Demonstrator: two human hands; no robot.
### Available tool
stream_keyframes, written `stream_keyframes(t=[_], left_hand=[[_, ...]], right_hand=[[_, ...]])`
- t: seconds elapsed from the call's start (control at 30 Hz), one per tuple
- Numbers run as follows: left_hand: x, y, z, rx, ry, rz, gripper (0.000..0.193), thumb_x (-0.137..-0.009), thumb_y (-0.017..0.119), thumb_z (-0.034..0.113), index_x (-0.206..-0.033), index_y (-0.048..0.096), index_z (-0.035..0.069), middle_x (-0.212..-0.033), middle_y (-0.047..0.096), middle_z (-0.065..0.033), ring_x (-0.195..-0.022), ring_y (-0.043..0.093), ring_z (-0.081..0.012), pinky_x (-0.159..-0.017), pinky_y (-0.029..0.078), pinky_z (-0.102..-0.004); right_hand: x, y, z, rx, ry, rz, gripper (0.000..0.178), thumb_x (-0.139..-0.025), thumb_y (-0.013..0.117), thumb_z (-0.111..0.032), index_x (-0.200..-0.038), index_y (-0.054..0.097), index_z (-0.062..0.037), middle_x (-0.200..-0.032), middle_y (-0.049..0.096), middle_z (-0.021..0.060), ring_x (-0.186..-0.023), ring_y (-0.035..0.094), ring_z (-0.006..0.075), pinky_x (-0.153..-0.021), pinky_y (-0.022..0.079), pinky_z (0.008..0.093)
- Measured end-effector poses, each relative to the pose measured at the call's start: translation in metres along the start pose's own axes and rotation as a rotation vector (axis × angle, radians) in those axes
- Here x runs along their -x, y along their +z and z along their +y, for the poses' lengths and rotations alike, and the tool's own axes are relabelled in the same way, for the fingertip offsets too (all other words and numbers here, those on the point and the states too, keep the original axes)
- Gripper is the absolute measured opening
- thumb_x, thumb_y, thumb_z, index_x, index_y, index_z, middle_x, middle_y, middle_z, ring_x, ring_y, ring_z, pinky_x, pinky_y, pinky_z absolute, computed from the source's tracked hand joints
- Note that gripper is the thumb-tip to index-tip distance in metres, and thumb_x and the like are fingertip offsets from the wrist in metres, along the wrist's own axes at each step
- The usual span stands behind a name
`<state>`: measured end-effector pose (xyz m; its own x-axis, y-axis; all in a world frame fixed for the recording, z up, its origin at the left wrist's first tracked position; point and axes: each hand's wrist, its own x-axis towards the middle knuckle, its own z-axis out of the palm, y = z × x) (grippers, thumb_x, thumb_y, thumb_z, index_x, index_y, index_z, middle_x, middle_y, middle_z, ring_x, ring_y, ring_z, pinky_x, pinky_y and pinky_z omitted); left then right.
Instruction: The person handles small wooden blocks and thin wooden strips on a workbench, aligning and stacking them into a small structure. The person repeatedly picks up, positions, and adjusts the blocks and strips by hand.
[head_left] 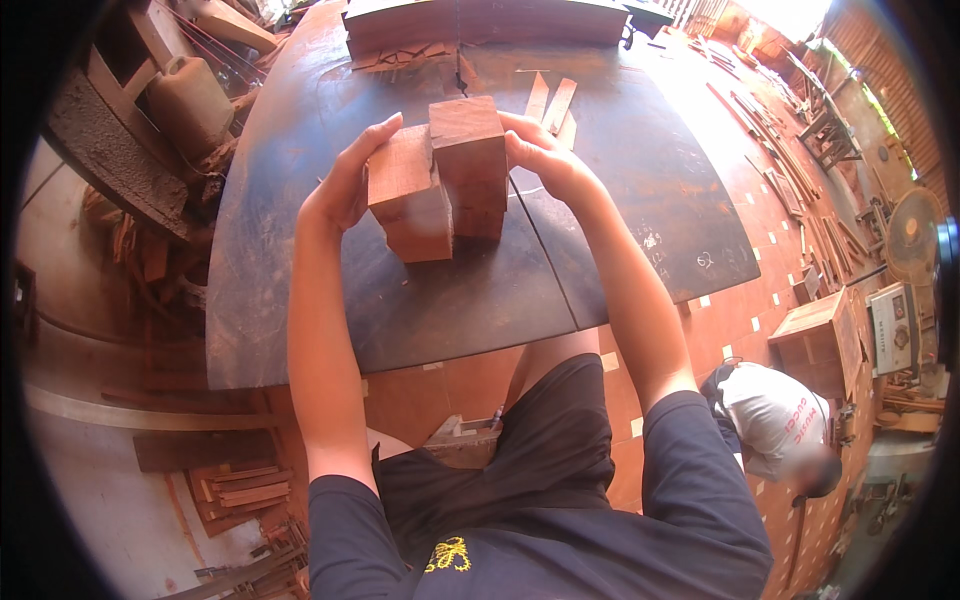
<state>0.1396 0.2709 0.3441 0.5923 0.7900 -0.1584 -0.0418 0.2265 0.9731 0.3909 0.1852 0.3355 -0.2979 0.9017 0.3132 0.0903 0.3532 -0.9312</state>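
Two reddish-brown wood blocks stand side by side on the dark metal saw table. The left block sits a little nearer to me. The right block is taller in view and slightly farther off. My left hand is closed against the outer side of the left block, thumb pointing up and away. On the opposite side, my right hand grips the right block, with its fingers partly hidden behind it. Just beyond the blocks, a thin dark saw blade rises from the table.
A long wooden fence crosses the table's far end, with wood scraps before it. Thin offcuts lie beyond my right hand. A slot runs toward me. A plastic jerrycan stands left. A person bends over at right.
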Motion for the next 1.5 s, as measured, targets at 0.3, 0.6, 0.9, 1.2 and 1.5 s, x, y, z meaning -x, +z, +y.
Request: stream_keyframes(t=[0.3,0.6,0.9,1.2,1.5], left_hand=[[-0.002,-0.001,-0.001,-0.006,0.006,-0.002,0.064,-0.086,0.064,0.061,-0.116,0.064,0.004,-0.107,0.066,-0.0111,-0.102,0.063,-0.0200,-0.094,0.046,-0.0321],[-0.004,-0.004,-0.003,-0.007,-0.006,-0.003,0.064,-0.086,0.064,0.061,-0.115,0.064,0.004,-0.105,0.066,-0.0100,-0.098,0.063,-0.0189,-0.090,0.047,-0.0312],[-0.005,-0.004,-0.007,0.083,0.023,-0.018,0.058,-0.087,0.065,0.057,-0.111,0.065,0.005,-0.098,0.067,-0.0068,-0.089,0.065,-0.0159,-0.081,0.050,-0.0294],[-0.008,-0.007,-0.008,0.262,0.026,-0.176,0.046,-0.098,0.056,0.043,-0.112,0.066,0.000,-0.100,0.071,-0.0106,-0.087,0.071,-0.0178,-0.078,0.057,-0.0300],[0.001,0.002,0.000,0.258,0.029,-0.314,0.045,-0.097,0.057,0.044,-0.109,0.068,0.002,-0.097,0.071,-0.0095,-0.087,0.070,-0.0174,-0.079,0.057,-0.0307]], right_hand=[[0.003,-0.002,0.000,0.033,0.029,0.025,0.072,-0.095,0.059,-0.053,-0.144,0.049,-0.0017,-0.141,0.056,0.0152,-0.135,0.046,0.0238,-0.113,0.032,0.0393],[0.005,-0.007,-0.005,0.058,0.018,0.003,0.064,-0.090,0.066,-0.052,-0.128,0.059,-0.0010,-0.114,0.065,0.0097,-0.111,0.057,0.0191,-0.098,0.044,0.0360],[0.006,-0.019,-0.012,0.112,0.103,-0.084,0.065,-0.084,0.075,-0.051,-0.124,0.060,-0.0030,-0.117,0.065,0.0095,-0.112,0.059,0.0199,-0.089,0.050,0.0353],[0.007,-0.024,-0.020,0.174,0.208,-0.231,0.091,-0.069,0.087,-0.047,-0.140,0.051,-0.0017,-0.132,0.061,0.0153,-0.121,0.059,0.0271,-0.095,0.052,0.0388],[0.005,-0.029,-0.019,0.249,0.296,-0.302,0.099,-0.065,0.094,-0.037,-0.141,0.045,0.0039,-0.134,0.059,0.0160,-0.128,0.051,0.0258,-0.108,0.040,0.0377]])
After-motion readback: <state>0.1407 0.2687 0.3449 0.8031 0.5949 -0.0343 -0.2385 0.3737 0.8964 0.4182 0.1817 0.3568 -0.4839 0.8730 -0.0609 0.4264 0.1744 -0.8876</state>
